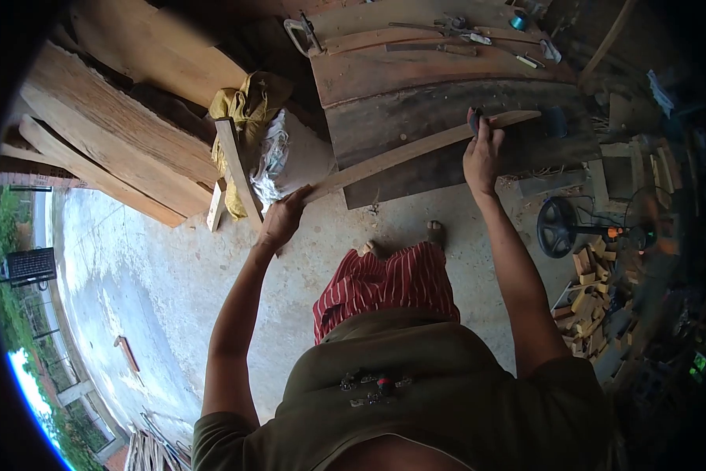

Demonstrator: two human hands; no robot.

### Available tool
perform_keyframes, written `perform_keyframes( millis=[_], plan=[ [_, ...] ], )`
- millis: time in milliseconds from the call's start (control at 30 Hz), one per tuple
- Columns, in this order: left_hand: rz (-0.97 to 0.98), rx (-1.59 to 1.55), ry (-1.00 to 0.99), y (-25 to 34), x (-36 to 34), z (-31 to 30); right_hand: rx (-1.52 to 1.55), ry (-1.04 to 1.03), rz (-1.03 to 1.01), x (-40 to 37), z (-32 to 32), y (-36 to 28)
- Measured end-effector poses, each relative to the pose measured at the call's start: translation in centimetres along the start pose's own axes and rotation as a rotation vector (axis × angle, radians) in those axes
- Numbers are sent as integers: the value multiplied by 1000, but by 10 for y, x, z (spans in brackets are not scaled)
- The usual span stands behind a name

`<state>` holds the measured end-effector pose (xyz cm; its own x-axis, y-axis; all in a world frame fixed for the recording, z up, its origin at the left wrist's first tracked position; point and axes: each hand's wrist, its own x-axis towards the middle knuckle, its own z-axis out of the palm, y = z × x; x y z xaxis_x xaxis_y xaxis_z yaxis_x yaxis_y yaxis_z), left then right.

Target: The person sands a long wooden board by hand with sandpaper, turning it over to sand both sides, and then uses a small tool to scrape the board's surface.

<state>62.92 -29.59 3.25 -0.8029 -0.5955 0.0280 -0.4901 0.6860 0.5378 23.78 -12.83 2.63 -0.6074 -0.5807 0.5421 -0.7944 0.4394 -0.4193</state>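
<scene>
A long, thin, slightly curved wooden strip [404, 155] lies slantwise across the near edge of the dark wooden workbench [455, 106]. Its left end reaches past the bench, where my left hand [284, 217] is closed round it. Above the strip's right part, my right hand [483, 153] grips a small dark object [474, 120], too small to name. Beyond the strip's right end a dark bluish patch [554, 122] shows on the bench.
Hand tools [447, 49] and a clamp [302, 35] are at the bench's far side. Large planks [125, 125] and a yellow sack [247, 106] stand left. A fan [557, 228] and wood offcuts [592, 302] are right.
</scene>
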Motion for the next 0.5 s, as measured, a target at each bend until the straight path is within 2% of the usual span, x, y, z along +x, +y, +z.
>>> perform_keyframes(
  millis=[67,100,133,200,267,333,367,400,467,500],
  plan=[
    [-175,-63,-130,-6,6,-6,178,-162,1,-14,8,-58],
    [-82,-117,-68,-15,6,-2,204,-207,-76,-25,5,-93],
    [-74,-115,-69,-16,6,-3,189,-202,-204,-39,10,-121],
    [-72,-149,-40,-16,5,-2,297,-305,-280,-71,17,-176],
    [-69,-152,-32,-23,5,2,357,-273,-403,-94,28,-211],
    [-57,-451,72,-32,0,7,391,-418,-473,-102,30,-226],
    [-163,-612,84,-37,-2,12,411,-345,-486,-99,32,-227],
    [-165,-612,87,-34,-2,13,413,-347,-488,-91,32,-223],
    [-299,-656,157,-25,-1,13,355,-482,-503,-64,24,-206],
    [-333,-563,169,-23,-1,12,318,-439,-447,-50,18,-192]
  ],
)
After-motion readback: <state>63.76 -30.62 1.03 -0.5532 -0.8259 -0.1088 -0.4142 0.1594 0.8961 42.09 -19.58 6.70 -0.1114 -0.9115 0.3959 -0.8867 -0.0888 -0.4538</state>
